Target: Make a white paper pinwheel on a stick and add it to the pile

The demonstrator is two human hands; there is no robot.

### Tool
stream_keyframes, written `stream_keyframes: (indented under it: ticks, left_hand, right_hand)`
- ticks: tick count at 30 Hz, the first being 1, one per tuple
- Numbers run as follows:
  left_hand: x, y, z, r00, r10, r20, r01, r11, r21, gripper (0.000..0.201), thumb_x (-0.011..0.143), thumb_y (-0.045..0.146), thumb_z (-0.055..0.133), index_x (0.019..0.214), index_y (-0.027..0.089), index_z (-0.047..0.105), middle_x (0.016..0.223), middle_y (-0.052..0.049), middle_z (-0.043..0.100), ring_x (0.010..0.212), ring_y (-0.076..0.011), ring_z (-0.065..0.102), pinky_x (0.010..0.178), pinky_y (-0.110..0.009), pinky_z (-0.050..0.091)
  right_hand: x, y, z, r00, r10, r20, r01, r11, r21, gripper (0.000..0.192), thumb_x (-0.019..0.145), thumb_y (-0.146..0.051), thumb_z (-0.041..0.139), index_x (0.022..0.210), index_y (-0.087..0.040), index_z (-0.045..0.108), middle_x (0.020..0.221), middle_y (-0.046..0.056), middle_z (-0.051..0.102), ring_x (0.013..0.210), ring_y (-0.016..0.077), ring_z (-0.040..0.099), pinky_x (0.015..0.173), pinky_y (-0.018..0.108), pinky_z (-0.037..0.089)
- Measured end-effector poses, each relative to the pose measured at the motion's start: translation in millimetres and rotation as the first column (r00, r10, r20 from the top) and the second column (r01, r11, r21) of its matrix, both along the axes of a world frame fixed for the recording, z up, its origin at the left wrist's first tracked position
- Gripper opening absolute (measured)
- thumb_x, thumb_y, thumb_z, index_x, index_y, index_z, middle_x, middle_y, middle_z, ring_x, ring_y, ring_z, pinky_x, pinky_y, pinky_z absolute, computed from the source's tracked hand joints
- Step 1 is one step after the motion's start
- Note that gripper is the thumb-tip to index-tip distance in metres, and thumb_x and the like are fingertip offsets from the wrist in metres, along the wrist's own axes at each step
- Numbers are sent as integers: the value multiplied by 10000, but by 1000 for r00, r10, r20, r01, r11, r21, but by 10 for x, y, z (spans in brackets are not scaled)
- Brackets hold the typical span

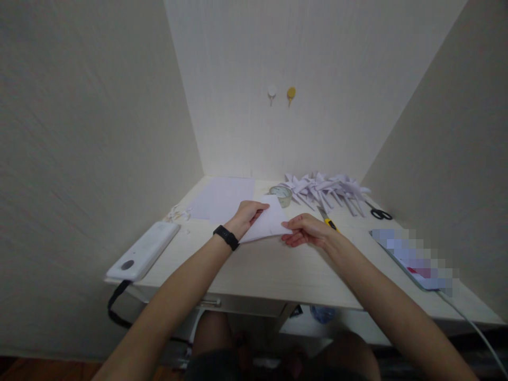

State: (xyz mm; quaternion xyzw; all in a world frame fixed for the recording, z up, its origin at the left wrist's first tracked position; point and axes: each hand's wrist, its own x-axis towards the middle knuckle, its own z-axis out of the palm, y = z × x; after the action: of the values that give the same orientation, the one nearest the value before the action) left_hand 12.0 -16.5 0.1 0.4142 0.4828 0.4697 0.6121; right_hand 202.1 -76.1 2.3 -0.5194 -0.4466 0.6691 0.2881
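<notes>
A folded white sheet of paper (270,221) lies tilted between both hands over the middle of the desk. My left hand (251,211), with a black band on its wrist, rests on the paper's left side, its thumb on top. At the right corner, my right hand (304,230) pinches the paper between thumb and fingers. Just behind the paper stands a roll of clear tape (281,194). Close to my right hand lies a yellow utility knife (328,219).
Several folded white paper pinwheels (323,189) are heaped at the back right, near black-handled scissors (381,214). Flat paper sheets (226,194) lie back left, with paper scraps (178,214) beside them. A white device (145,251) sits left; a cabled tablet-like device (410,259), blurred, lies right.
</notes>
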Motion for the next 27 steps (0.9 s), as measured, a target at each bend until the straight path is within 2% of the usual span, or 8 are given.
stream_keyframes:
  ticks: [6, 14, 21, 27]
  left_hand:
    - [-13, 22, 2, 999, 39, -10, -39, 999, -8, 157, 605, 88, 775, 571, 91, 621, 556, -53, 642, 449, -106, 508, 486, -247, 394]
    - [-32, 21, 23, 999, 36, 3, -36, 999, -23, 156, 592, 86, 786, 597, 90, 630, 565, -54, 648, 461, -115, 539, 488, -242, 407]
    - [-31, 53, -20, 999, 23, 22, -22, 999, -41, 149, 586, 90, 784, 622, 89, 639, 626, -83, 680, 487, -134, 573, 516, -260, 439]
    - [-37, 55, 1, 997, 59, 48, -59, 998, -4, 191, 567, 92, 798, 614, 104, 614, 610, -55, 659, 493, -125, 560, 518, -259, 437]
  right_hand:
    - [16, -1, 6, 997, 73, -12, -73, 997, -12, 248, 879, -274, 668, 735, -72, 660, 694, 148, 751, 545, 174, 709, 532, 252, 591]
    - [13, -7, -7, 998, 56, -11, -56, 998, 2, 289, 861, -316, 703, 719, -67, 663, 682, 151, 744, 540, 180, 709, 515, 248, 593]
    - [13, -4, -5, 1000, 19, 2, -19, 1000, 5, 275, 841, -288, 724, 678, -79, 649, 626, 133, 726, 482, 172, 680, 476, 254, 580]
    - [19, -4, -42, 998, 2, -55, 0, 999, 41, 193, 786, -218, 774, 714, -85, 654, 736, 148, 760, 577, 182, 721, 540, 260, 598]
